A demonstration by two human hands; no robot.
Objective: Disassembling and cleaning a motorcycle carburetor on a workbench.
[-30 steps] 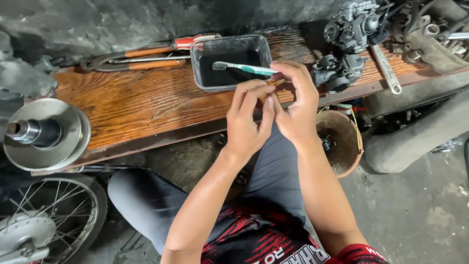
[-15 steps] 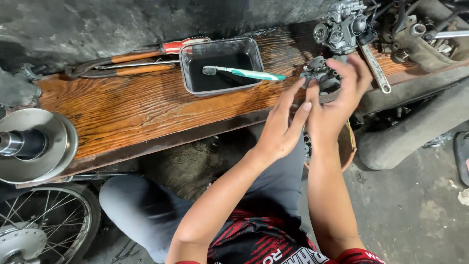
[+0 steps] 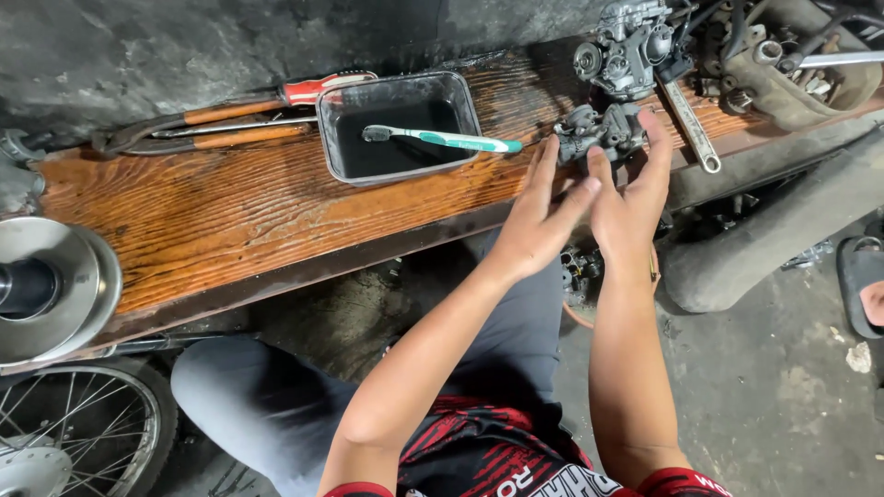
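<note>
A small grey carburetor body (image 3: 594, 129) lies on the wooden bench (image 3: 230, 221) near its right end. My right hand (image 3: 631, 193) reaches over it, fingers spread, with the fingertips touching its right side and front. My left hand (image 3: 539, 216) is just left of it, flat, fingers apart and holding nothing, its fingertips close to the part. A black metal tray (image 3: 327, 138) of dark liquid stands to the left, with a green-and-white toothbrush (image 3: 451, 140) lying across it.
A larger carburetor (image 3: 626, 46) and a flat wrench (image 3: 691, 129) lie behind the small one. Pliers and screwdrivers (image 3: 230, 110) rest at the bench's back left. A round metal pulley (image 3: 46, 285) and spoked wheel (image 3: 74, 423) are on the left. Another person's sandalled foot (image 3: 866, 285) is at right.
Both hands have moved from in front of the tray to the right, up to the small carburetor body. The view has shifted right with them.
</note>
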